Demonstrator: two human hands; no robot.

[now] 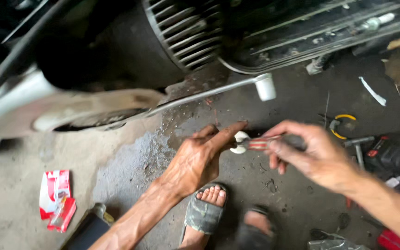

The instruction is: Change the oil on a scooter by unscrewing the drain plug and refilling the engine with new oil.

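While the left hand pinches a small white part, the right hand grips a red-striped tool — fingers closed — above the oily floor.

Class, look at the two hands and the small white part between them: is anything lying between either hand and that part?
Nothing visible does. The left hand already touches the small white part with its fingertips, and the right hand holds a red-striped tool right against it.

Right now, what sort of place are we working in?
Likely a small motorcycle repair shop: an oil-stained concrete floor, an engine with cooling fins overhead, and hand tools scattered beside the right hand.
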